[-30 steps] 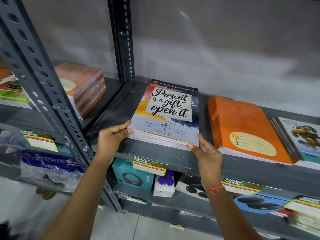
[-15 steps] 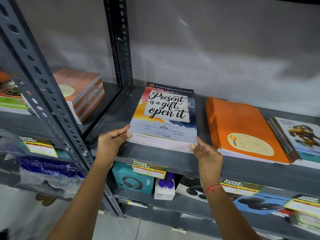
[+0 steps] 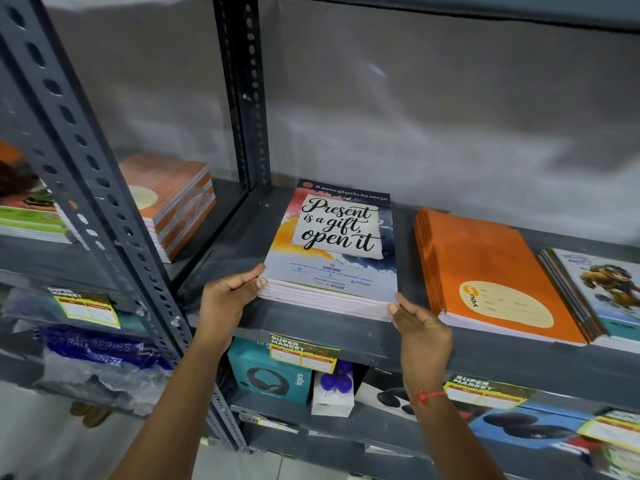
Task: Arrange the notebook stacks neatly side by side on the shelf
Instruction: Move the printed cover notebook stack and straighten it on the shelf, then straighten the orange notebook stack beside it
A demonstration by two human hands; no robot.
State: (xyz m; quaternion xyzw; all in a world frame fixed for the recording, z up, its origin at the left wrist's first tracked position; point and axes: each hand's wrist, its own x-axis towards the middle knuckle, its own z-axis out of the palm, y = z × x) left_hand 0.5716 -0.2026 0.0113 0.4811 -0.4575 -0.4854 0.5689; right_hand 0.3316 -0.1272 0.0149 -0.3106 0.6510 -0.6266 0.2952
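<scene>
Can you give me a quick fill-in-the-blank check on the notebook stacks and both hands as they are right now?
1. The left hand and right hand grip the front corners of the stack whose cover reads "Present is a ____, open it".
2. Just right of that stack, with a gap of bare shelf between, lies a stack with plain ____ covers.
3. The red thread is tied on the ____ wrist.
4. The box on the lower shelf, under the held stack, pictures ____.

Missing words: gift; orange; right; headphones
</scene>
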